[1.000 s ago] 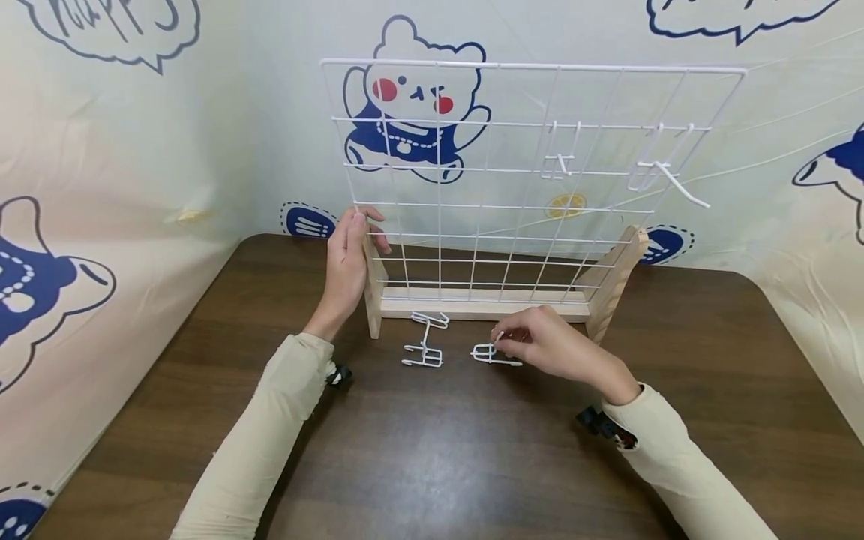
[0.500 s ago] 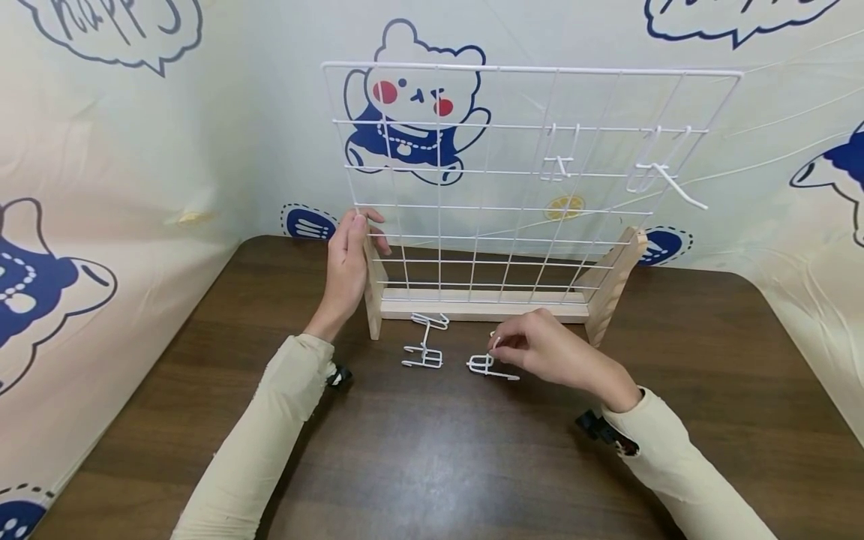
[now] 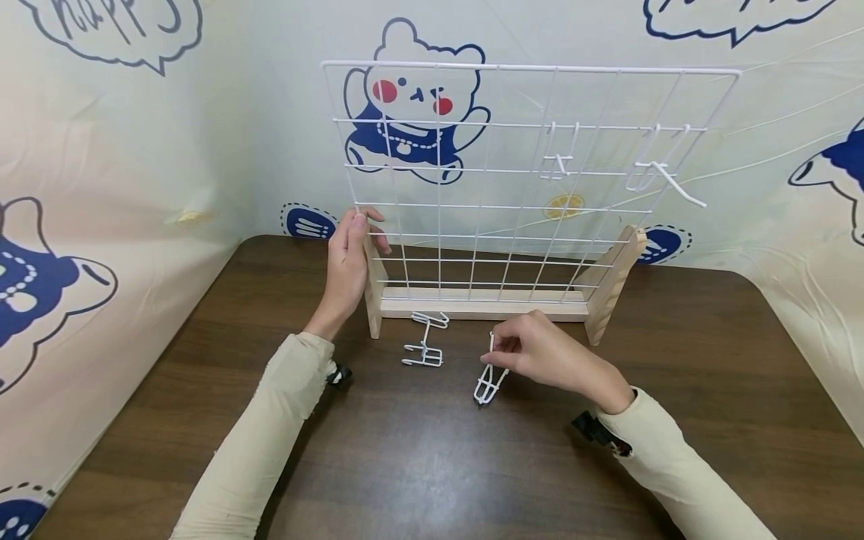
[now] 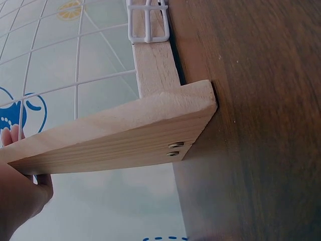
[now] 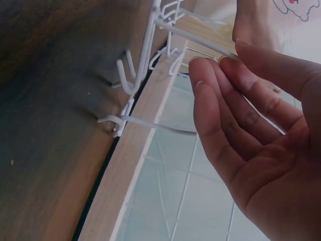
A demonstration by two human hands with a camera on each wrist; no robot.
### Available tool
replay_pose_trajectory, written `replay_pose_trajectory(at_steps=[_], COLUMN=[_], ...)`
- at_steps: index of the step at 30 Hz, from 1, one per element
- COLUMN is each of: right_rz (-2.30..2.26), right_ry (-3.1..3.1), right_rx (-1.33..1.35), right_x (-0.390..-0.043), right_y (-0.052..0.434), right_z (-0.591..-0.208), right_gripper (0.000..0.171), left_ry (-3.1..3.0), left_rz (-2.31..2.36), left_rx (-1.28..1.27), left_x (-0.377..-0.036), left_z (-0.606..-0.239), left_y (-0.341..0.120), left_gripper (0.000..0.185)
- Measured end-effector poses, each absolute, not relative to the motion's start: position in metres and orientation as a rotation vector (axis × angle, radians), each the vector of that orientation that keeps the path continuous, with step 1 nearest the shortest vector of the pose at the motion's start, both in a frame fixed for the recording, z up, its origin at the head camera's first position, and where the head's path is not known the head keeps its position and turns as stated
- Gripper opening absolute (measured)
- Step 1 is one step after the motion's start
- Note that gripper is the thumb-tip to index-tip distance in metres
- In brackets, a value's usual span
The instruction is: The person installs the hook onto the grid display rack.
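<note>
A white wire grid panel [image 3: 472, 187] stands upright in a wooden stand [image 3: 482, 306]. My left hand [image 3: 364, 229] grips the stand's left wooden foot [image 4: 125, 135], thumb on the inner side. My right hand [image 3: 498, 346] pinches one end of a white wire hook [image 3: 487, 379], which slants down toward the table in front of the stand. In the right wrist view the hook's rod [image 5: 200, 41] runs between my thumb and fingertips [image 5: 200, 68]. Two more loose hooks [image 3: 425, 339] lie on the table just left of it.
Two hooks hang on the panel's upper right, one [image 3: 559, 161] small and one [image 3: 664, 178] with a long prong sticking out. The dark wooden table [image 3: 432, 465] is walled by cartoon-print sheets on the left, back and right.
My right hand has lifted one end of the hook off the table; it lay flat before and now slants downward. The left hand has stayed on the stand.
</note>
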State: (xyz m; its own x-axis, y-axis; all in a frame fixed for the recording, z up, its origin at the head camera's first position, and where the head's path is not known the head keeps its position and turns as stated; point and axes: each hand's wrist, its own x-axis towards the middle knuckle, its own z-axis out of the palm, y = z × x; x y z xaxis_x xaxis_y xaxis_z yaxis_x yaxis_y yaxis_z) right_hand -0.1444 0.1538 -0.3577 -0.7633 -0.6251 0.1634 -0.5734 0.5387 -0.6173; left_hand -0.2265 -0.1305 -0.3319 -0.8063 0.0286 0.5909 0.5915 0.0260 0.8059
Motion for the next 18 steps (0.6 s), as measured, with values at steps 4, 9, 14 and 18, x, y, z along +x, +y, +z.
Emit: replay_pose_trajectory(at_steps=[4,9,14,18], right_rz=[-1.025,-0.973,-0.967,-0.966], right_ry=[2.677,2.659,2.633,2.64], right_rx=[-1.085,-1.117,-1.148,-1.15], right_x=[-0.146,-0.146,-0.147,-0.146], right_y=[0.153,0.152,0.151,0.15], right_z=[-0.363,-0.365,-0.368,-0.369], right_gripper=[0.017,0.012,0.008,0.01], left_ry=[-1.893,-1.883,-1.875,-1.882], left_rz=[-1.838,-1.837,-1.827,-1.833], left_rx=[-0.629,-0.633,-0.654,-0.644], left_x=[-0.236,-0.247,-0.249,-0.248], left_z=[-0.342,-0.353,-0.355,-0.355], left_y=[-0.133,-0.136,-0.137,-0.138], left_gripper=[0.035,0.036,0.037,0.037])
